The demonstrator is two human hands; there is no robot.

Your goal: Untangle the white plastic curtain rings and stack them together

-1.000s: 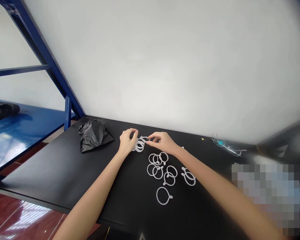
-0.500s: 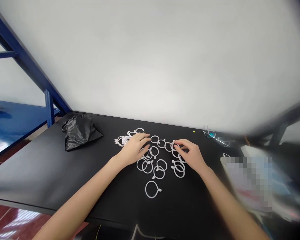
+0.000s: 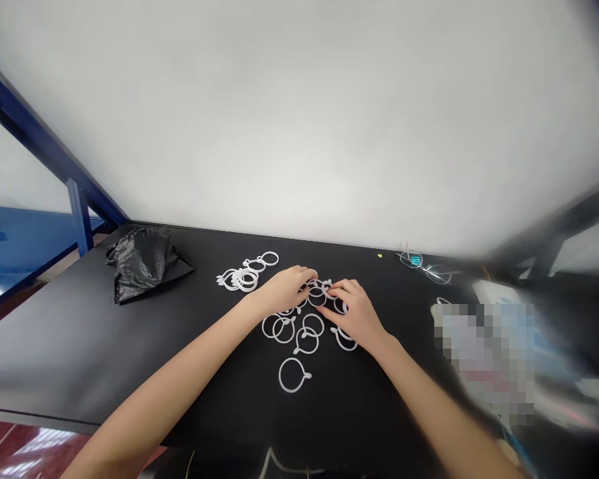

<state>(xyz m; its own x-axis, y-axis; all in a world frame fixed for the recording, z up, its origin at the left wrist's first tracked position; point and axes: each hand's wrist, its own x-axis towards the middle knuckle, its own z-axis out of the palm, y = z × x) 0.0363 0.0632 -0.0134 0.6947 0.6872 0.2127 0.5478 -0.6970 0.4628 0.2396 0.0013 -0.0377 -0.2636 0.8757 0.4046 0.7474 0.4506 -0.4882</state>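
White plastic rings (image 3: 299, 326) lie on our black table (image 3: 80, 332) under a plain white wall (image 3: 299, 120). Our left hand (image 3: 284, 290) and right hand (image 3: 352, 311) pinch rings together; no writing shows. Another ring pile (image 3: 242, 276) sits near a black bag (image 3: 142, 269).

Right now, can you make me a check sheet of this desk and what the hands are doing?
Surface: black table, bare in front.
Job's things: loose white rings spread mid-table; one lone ring nearer the person; a bunched ring pile farther left.
Clutter: crumpled black bag at left; glasses at back right.
Grips: left hand and right hand both rest on the loose rings, fingertips meeting over them; whether they pinch one is hidden.
Cables: nothing seen.
Surroundings: white wall, blue frame at left, blurred patch at right.
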